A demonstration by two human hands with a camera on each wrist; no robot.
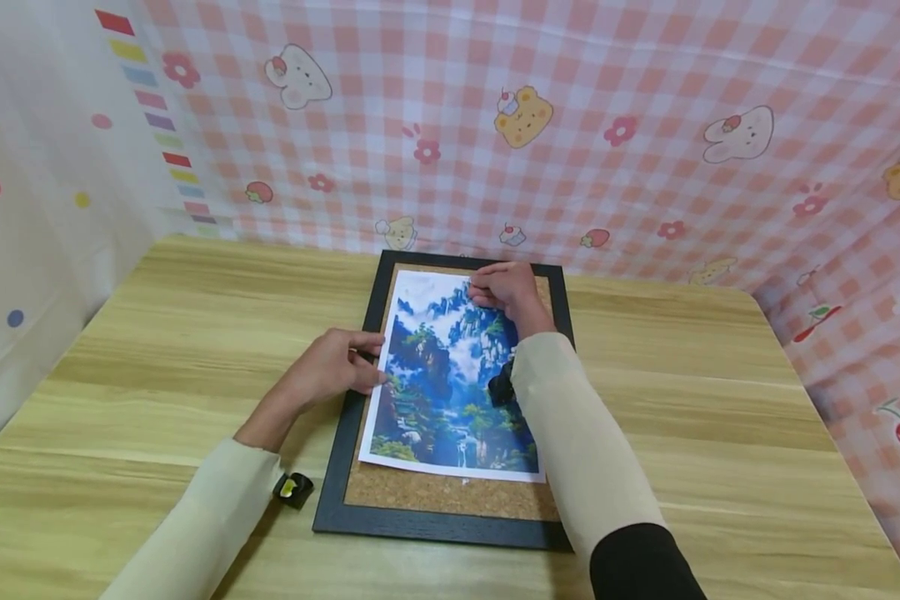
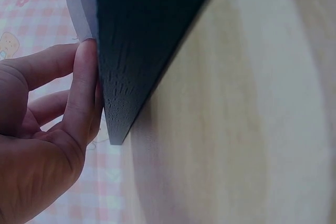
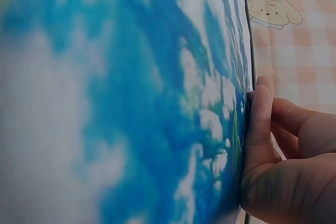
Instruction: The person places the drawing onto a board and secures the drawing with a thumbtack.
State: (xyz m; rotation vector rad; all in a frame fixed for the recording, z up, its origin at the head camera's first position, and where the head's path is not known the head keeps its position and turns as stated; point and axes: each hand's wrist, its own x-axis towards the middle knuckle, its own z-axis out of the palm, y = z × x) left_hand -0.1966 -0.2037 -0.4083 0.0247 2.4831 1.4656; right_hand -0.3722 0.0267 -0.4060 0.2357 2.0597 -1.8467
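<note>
A printed mountain landscape picture [image 1: 435, 392] with a white border lies a little tilted on the cork board [image 1: 405, 493], inside a black frame [image 1: 442, 523]. From the left, my left hand [image 1: 337, 362] touches the sheet's edge, index finger and thumb apart. In the left wrist view, its fingertips [image 2: 88, 51] are right beside the dark frame side [image 2: 126, 51]. My right hand [image 1: 513, 292] is at the picture's upper right, fingertips close together over it. Seen from the right wrist, the thumb [image 3: 261, 108] lies along the print; I cannot tell whether the fingertips hold anything.
The frame lies on a wood-grain table [image 1: 682, 375], near its back edge. Behind hangs a pink checked curtain [image 1: 450, 125] with cartoon animals, continuing down the right side. A white dotted curtain [image 1: 37, 208] hangs at left. Small dark devices [image 1: 294, 490] are on both wrists.
</note>
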